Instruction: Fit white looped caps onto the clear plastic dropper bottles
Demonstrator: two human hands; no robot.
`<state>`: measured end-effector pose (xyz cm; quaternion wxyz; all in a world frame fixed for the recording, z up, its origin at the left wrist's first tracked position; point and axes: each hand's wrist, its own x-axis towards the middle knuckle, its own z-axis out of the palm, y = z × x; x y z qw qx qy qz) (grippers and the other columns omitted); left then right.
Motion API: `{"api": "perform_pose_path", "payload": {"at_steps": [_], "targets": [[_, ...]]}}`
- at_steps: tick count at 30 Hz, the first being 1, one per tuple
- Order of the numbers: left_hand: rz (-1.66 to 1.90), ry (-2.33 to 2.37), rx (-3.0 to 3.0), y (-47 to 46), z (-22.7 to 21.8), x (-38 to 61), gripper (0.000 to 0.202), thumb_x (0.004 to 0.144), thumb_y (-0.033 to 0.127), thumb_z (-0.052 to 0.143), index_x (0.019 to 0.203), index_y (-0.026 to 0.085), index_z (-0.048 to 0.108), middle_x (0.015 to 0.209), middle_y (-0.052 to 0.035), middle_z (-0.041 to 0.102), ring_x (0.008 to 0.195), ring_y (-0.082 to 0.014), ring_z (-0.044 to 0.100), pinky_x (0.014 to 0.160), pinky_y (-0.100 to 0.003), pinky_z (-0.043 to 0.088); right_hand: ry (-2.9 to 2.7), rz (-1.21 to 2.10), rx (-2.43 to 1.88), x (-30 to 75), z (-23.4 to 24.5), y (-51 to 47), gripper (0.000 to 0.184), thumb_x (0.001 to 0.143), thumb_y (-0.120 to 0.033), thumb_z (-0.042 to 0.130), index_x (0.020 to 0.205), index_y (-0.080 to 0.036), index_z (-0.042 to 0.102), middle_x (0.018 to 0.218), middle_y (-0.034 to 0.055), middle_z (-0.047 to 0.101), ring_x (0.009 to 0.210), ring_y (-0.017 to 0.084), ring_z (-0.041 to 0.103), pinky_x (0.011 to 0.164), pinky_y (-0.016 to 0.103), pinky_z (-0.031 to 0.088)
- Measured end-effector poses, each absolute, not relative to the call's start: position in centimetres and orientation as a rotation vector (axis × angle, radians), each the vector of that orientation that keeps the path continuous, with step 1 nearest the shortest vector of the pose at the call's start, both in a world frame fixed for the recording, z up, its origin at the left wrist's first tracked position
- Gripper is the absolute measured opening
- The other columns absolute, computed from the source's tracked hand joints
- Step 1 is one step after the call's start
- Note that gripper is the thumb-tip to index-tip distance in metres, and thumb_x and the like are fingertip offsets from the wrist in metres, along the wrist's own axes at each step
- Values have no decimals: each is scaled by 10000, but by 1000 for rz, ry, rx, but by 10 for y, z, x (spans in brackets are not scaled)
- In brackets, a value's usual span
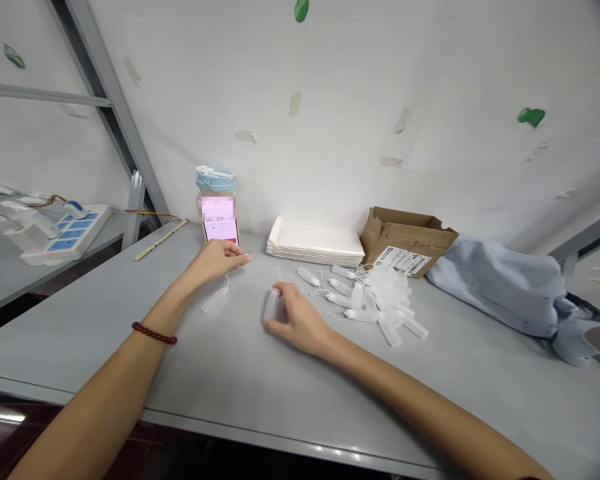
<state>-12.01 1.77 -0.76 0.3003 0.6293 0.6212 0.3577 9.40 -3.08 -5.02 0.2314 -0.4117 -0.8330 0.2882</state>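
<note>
My right hand (300, 320) is closed round a small translucent squeeze bottle (271, 305) at the middle of the grey table. A thin pale tip rises above that bottle. In front of the phone, my left hand (217, 261) has its fingers pinched together. A tiny bit of something shows at its fingertips, too small to name. Just below the left hand another translucent bottle (215, 300) lies on its side, its bent thin tip pointing away from me. To the right of my right hand lies a loose heap of similar bottles (375, 293), several with bent tips.
A phone (221, 230) showing a timer leans on a blue-lidded cup (216, 180). Behind are a stack of white sheets (317, 243), an open cardboard box (410, 240) and a light blue cloth (500, 287). A power strip (73, 233) sits at left.
</note>
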Motion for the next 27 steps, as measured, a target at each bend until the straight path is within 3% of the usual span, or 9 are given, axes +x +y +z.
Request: {"api": "perform_pose_path", "payload": {"at_steps": [3, 9, 19, 27], "targets": [[955, 1463, 1648, 2, -4, -90, 341, 664, 462, 683, 819, 161, 639, 705, -16, 661, 661, -155, 589, 669, -273, 464, -2105, 1064, -1095, 138, -53, -40, 549, 729, -98, 499, 1221, -198, 277, 884, 13, 541, 678, 132, 499, 661, 301, 437], [904, 1039, 1509, -27, -11, -29, 278, 706, 430, 698, 781, 168, 643, 768, -21, 675, 663, -128, 561, 697, -271, 462, -1883, 1132, -1064, 165, -56, -55, 557, 664, 30, 351, 1152, -228, 271, 815, -28, 485, 696, 121, 483, 666, 277, 403], [1003, 970, 1344, -30, -37, -9, 250, 734, 391, 687, 812, 159, 634, 829, -6, 608, 789, -141, 539, 749, -254, 421, -1950, 1009, -1056, 161, -64, -56, 540, 622, 53, 332, 1101, -195, 348, 809, -6, 461, 745, 147, 470, 723, 314, 418], [911, 947, 1381, -33, -38, -5, 215, 764, 368, 660, 821, 162, 638, 770, 2, 635, 714, -127, 570, 700, -240, 441, -1952, 939, -1109, 156, -65, -59, 496, 639, 51, 345, 1074, -188, 337, 803, 0, 458, 732, 152, 478, 685, 311, 427]]}}
